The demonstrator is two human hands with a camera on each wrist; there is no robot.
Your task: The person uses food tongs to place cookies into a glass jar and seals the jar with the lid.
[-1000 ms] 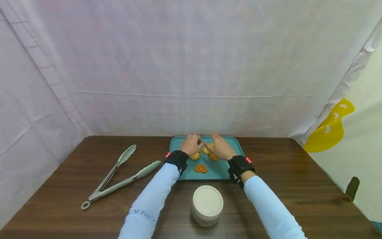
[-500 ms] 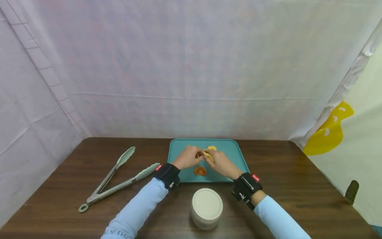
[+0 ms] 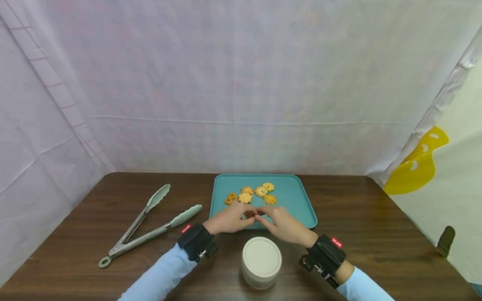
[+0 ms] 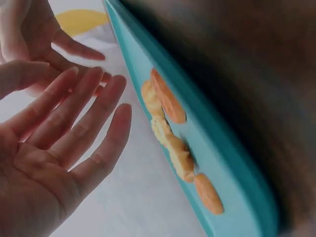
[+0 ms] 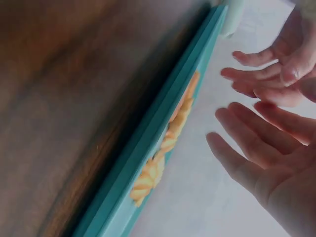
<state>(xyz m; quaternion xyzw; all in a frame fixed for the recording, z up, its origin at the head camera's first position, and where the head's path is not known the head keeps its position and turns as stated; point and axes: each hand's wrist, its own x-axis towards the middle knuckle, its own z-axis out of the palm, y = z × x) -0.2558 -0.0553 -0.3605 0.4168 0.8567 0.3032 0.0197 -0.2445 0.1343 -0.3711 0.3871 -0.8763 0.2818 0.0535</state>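
Observation:
My left hand (image 3: 229,218) and right hand (image 3: 285,224) meet fingertip to fingertip over the front edge of a teal tray (image 3: 297,205). Both wrist views show the fingers relaxed and slightly bent, with nothing in either hand. Farther back on the tray, several golden cookies lie in a loose group, among them a flower-shaped cookie (image 3: 245,197) and a ridged cookie (image 3: 270,199). A brown pretzel-shaped cookie (image 3: 231,198) lies at their left. Another brown cookie (image 4: 168,96), near the tray's front, shows in the left wrist view; the hands hide it in the head view.
A round container with a white lid (image 3: 261,257) stands in front of the tray, close below the hands. Tongs (image 3: 139,236) lie spread on the dark wooden table (image 3: 376,242) at the left. A white cloth backdrop (image 3: 233,83) rises behind the table's far edge.
Both hands have come back from over the cookies to the tray's front edge. The cookie group is uncovered now, while the front pretzel-shaped cookie is hidden in the head view.

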